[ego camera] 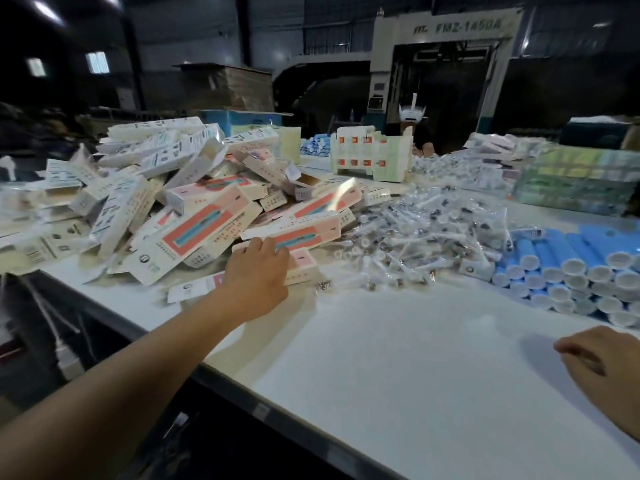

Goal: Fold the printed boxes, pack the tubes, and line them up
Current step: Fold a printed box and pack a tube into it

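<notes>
A big heap of printed boxes, cream with pink and teal panels, covers the left half of the white table. My left hand reaches out to the heap's near edge, its fingers curled over one flat box lying on the table. A pile of clear-wrapped small tubes lies in the middle. Blue tubes with white caps are stacked at the right. My right hand hovers low over the table at the right edge, fingers loosely curled, holding nothing.
Upright printed cartons stand at the back of the table, and green shiny packs are stacked at the back right. A person sits behind them. The table's near-left edge runs diagonally with dark floor beyond it.
</notes>
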Available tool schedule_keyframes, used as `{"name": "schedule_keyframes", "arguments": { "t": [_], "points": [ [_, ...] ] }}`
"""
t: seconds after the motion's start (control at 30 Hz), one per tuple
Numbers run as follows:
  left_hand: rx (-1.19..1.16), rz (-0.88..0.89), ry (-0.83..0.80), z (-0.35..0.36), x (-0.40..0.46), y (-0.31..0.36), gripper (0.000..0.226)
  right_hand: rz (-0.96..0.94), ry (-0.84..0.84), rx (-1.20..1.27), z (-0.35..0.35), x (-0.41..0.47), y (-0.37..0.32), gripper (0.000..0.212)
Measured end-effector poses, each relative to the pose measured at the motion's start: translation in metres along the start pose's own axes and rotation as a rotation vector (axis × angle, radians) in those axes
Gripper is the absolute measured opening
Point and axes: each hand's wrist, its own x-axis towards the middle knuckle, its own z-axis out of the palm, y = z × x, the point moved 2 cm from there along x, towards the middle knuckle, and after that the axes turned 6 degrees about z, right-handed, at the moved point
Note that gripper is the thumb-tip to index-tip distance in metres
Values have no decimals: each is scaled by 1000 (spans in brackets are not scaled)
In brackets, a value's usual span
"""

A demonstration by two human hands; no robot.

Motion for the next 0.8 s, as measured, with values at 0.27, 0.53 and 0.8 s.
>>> {"name": "schedule_keyframes", "arguments": {
  "t": [0.27,0.53,0.8],
  "points": [
    [-209,-11,53,-51,16,22,67,70,-52,-39,-37,-7,-57,13],
    [-2044,40,2,-142,33,155,25,98,-97,-25,-43,-6,-61,20],
    [-2628,-539,-543,-74,38,254,35,646,13,1365,-57,-5,-38,27]
  ]
}}
